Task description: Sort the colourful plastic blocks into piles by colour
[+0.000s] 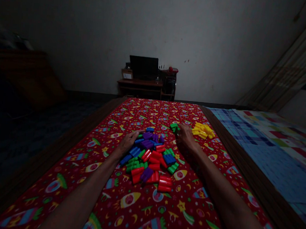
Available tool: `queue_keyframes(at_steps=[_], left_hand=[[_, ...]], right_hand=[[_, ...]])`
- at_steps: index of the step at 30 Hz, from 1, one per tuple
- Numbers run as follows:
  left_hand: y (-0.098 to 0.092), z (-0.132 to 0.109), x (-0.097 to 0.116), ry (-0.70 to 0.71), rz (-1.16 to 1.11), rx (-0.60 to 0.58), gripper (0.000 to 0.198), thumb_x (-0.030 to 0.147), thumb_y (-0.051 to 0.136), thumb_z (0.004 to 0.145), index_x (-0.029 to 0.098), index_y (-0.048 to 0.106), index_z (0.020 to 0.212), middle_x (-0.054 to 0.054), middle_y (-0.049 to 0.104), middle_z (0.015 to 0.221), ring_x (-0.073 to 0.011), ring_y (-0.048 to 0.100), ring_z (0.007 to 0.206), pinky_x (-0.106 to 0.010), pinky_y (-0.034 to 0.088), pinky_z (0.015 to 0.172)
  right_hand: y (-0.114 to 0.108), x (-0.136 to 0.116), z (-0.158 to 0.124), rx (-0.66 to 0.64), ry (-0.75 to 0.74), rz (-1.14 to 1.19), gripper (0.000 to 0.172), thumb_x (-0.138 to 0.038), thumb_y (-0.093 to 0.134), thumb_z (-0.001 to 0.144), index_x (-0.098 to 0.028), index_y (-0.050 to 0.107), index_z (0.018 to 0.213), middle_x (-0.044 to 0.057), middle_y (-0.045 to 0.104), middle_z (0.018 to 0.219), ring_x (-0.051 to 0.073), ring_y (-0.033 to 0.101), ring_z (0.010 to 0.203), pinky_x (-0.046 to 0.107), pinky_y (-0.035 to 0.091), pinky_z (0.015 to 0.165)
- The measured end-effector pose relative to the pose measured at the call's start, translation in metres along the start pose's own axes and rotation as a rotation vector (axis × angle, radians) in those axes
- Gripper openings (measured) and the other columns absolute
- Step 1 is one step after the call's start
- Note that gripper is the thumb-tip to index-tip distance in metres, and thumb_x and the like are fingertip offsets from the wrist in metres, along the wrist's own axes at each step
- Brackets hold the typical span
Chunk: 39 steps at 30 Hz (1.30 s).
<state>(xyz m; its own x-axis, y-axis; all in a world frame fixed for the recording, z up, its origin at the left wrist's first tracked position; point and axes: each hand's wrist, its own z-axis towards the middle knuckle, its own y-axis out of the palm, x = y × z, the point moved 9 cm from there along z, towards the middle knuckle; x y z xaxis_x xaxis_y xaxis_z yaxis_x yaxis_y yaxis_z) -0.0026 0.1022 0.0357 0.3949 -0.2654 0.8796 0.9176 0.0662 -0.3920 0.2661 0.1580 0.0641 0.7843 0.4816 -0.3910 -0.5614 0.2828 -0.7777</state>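
Note:
A heap of plastic blocks in red, blue, green and purple lies in the middle of a red patterned cloth. My left hand rests at the heap's far left edge, fingers stretched toward a blue block. My right hand reaches past the heap, its fingers closed around green blocks. A separate pile of yellow blocks sits just right of that hand.
The cloth covers a long wooden-edged surface. A checked blanket lies to the right. A low desk with a dark monitor stands against the far wall. The room is dim, with dark floor at left.

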Motion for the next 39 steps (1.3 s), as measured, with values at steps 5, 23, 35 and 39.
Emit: queue_keyframes(at_steps=[5,23,35,39], left_hand=[[0.000,-0.001,0.006,0.065,0.010,-0.049,0.063,0.058,0.055,0.076,0.020,0.060,0.126,-0.011,0.063,0.128,-0.0314,0.055,0.121,-0.044,0.040,0.104],[-0.015,-0.001,0.017,-0.083,-0.218,0.240,0.060,0.060,0.071,0.064,0.017,0.069,0.106,-0.009,0.073,0.105,-0.0288,0.067,0.098,-0.040,0.054,0.085],[-0.009,0.010,0.034,0.055,0.587,-0.086,0.057,0.059,0.047,0.079,0.016,0.069,0.109,-0.012,0.068,0.120,-0.0291,0.059,0.114,-0.040,0.043,0.101],[-0.015,0.006,0.003,-0.117,0.613,-0.379,0.061,0.063,0.048,0.075,0.019,0.067,0.113,-0.010,0.068,0.119,-0.0280,0.064,0.108,-0.034,0.049,0.092]], right_hand=[[0.003,-0.054,-0.001,-0.137,-0.179,0.110,0.030,-0.007,0.045,0.079,-0.014,0.067,0.099,0.010,0.066,0.090,0.019,0.056,0.082,0.027,0.041,0.075],[0.014,-0.115,-0.020,-0.283,-0.210,0.405,0.032,-0.033,0.051,0.092,-0.017,0.065,0.116,0.008,0.072,0.093,0.016,0.063,0.076,0.023,0.041,0.066],[-0.020,-0.026,0.004,0.087,0.134,0.091,0.021,-0.026,0.052,0.087,-0.015,0.070,0.091,0.006,0.070,0.079,0.017,0.060,0.070,0.024,0.037,0.063],[-0.022,0.024,0.002,0.106,0.260,-0.047,0.024,-0.023,0.049,0.087,-0.012,0.070,0.086,0.008,0.068,0.076,0.017,0.057,0.067,0.025,0.034,0.061]])
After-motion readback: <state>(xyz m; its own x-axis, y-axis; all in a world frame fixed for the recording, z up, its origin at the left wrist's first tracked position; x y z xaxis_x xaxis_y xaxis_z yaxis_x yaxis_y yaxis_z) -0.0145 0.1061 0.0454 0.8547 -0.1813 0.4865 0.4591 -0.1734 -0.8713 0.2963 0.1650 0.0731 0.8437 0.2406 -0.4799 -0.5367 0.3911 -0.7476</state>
